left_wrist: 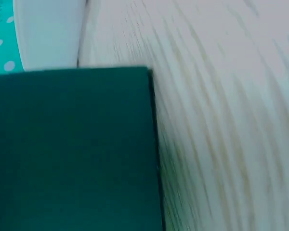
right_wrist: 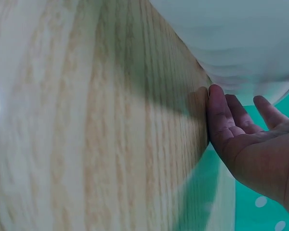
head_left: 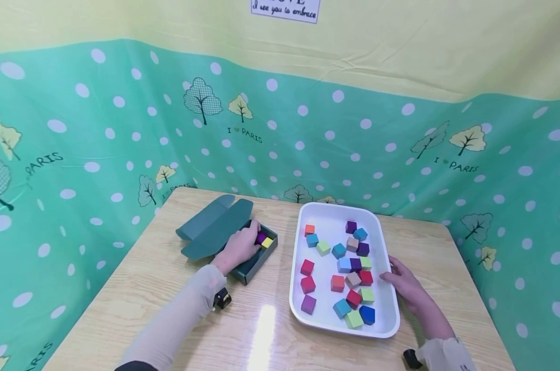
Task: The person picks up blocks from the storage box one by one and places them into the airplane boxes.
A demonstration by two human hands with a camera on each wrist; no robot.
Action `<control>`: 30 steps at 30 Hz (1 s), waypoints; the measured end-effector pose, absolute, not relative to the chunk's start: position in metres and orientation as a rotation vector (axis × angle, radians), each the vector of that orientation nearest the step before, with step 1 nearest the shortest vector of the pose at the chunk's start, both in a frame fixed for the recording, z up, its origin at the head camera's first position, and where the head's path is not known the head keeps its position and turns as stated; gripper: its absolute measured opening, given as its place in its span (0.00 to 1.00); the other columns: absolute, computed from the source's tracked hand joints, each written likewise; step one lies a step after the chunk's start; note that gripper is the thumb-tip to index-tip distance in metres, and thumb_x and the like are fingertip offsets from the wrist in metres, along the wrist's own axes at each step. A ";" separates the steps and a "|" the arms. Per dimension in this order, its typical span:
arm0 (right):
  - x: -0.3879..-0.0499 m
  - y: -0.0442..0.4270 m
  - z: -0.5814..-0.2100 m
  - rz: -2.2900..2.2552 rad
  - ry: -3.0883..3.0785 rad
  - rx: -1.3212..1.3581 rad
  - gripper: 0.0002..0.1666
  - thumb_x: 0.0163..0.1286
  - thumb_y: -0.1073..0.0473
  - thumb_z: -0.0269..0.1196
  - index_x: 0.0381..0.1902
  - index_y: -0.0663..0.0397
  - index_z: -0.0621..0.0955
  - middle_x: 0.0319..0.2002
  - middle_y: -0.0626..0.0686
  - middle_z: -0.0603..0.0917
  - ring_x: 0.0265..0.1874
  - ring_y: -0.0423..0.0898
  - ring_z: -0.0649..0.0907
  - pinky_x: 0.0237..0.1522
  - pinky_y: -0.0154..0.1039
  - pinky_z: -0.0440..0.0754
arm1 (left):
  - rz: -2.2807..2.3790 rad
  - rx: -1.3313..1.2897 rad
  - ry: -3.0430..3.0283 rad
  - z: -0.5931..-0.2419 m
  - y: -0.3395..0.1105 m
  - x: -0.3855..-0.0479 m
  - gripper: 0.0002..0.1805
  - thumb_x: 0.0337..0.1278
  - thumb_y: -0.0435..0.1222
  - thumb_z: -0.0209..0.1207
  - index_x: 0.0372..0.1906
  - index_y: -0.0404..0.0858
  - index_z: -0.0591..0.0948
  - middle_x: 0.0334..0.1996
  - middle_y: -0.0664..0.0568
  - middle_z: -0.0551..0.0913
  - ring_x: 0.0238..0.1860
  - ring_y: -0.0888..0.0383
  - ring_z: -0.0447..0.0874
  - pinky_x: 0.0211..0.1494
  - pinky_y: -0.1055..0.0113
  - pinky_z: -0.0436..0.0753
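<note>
The left hand is placed inside the green box, a purple cube and a yellow cube being seen just right of its fingers; whether anything is gripped there cannot be told. Right of these, on the bench, the white tray is held at its rim between the right hand's thumb and fingers, with coloured cubes scattered to their left.

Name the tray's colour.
White; the tray shows best in the head view.
</note>
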State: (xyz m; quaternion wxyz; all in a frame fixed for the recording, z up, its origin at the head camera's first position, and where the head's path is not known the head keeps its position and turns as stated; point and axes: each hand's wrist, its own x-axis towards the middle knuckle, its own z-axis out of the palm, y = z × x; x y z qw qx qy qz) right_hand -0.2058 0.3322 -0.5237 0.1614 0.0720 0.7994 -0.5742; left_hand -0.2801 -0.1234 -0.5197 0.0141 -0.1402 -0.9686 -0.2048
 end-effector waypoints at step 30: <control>-0.208 0.335 -0.531 -1.631 2.279 0.209 0.48 0.68 0.56 0.59 0.77 0.56 0.48 0.66 0.73 0.63 0.58 0.63 0.75 0.49 0.47 0.80 | -0.690 -0.003 -2.804 -0.532 -0.072 -0.252 0.23 0.52 0.32 0.70 0.45 0.33 0.68 0.32 0.37 0.83 0.29 0.40 0.85 0.25 0.50 0.81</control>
